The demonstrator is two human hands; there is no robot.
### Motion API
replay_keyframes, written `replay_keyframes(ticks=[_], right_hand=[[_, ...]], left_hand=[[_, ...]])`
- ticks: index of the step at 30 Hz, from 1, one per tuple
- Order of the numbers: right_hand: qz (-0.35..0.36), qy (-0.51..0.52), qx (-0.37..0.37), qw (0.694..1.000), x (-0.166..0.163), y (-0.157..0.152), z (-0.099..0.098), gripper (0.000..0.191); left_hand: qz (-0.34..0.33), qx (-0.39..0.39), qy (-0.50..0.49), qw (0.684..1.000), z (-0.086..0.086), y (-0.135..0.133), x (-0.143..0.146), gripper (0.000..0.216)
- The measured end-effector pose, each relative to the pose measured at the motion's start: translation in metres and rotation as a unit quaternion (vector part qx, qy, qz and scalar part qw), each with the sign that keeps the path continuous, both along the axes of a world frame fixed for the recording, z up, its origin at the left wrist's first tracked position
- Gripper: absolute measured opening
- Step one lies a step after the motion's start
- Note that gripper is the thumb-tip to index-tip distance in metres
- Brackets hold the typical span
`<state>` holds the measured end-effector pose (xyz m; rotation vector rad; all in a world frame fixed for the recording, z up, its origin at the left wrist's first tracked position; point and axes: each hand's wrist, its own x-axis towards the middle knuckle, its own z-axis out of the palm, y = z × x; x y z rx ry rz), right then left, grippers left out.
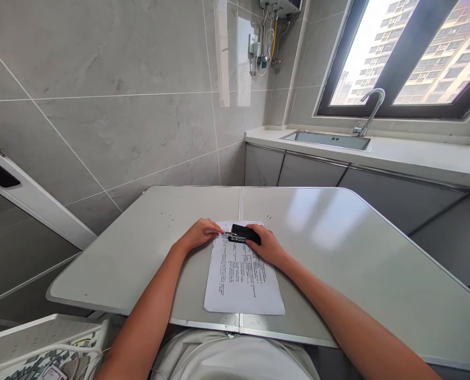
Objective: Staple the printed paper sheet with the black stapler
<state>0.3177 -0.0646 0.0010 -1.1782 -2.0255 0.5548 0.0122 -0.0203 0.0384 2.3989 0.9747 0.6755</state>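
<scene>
A black stapler [240, 230] lies across the upper part of a printed sheet of paper [242, 279], with its silver metal part showing at the left end. My right hand [267, 245] is wrapped round the stapler's right end. From the left, my left hand [203, 233] reaches over the paper's top left edge, its fingertips together at the stapler's metal end. Whether a small piece sits between those fingertips is too fine to make out. Several tiny dark bits, like loose staples [167, 216], lie on the table beyond my left hand.
The pale folding table [317, 264] has a seam down its middle. At the lower left stands a white basket [40, 338] with cables and small items. A counter [409, 150] with a sink [325, 139] and faucet [371, 113] runs below the window at the right.
</scene>
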Motion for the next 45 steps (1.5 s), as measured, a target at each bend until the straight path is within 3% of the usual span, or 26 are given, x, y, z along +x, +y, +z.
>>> replay_keyframes(ticks=[10, 19, 24, 29, 34, 37, 41, 45], right_hand=[[0.000, 0.039, -0.005, 0.999, -0.002, -0.004, 0.006, 0.034], [0.088, 0.086, -0.006, 0.992, 0.000, -0.017, 0.018, 0.026], [0.098, 0.102, -0.014, 0.990, -0.002, -0.019, 0.021, 0.025], [0.077, 0.113, -0.006, 0.991, -0.008, -0.021, 0.024, 0.024], [0.103, 0.096, -0.015, 0.990, -0.012, -0.025, 0.025, 0.025], [0.073, 0.085, -0.018, 0.994, -0.012, -0.025, 0.023, 0.026], [-0.017, 0.127, -0.024, 0.991, -0.006, -0.016, 0.023, 0.026], [-0.121, 0.149, -0.019, 0.981, 0.019, -0.004, 0.030, 0.030]], left_hand=[[0.006, 0.010, 0.004, 1.000, 0.003, -0.007, 0.010, 0.017], [-0.065, -0.091, -0.050, 0.992, 0.012, -0.022, 0.024, 0.005], [-0.033, -0.109, -0.063, 0.992, 0.009, -0.023, 0.031, 0.018], [-0.054, -0.107, -0.095, 0.988, 0.008, -0.023, 0.036, 0.013], [-0.091, -0.121, -0.068, 0.986, 0.006, -0.023, 0.035, 0.027], [-0.064, -0.079, -0.058, 0.993, 0.004, -0.021, 0.034, 0.031], [0.000, 0.001, -0.040, 0.999, 0.005, -0.020, 0.034, 0.024], [-0.034, -0.001, 0.034, 0.999, 0.003, -0.018, 0.033, 0.039]])
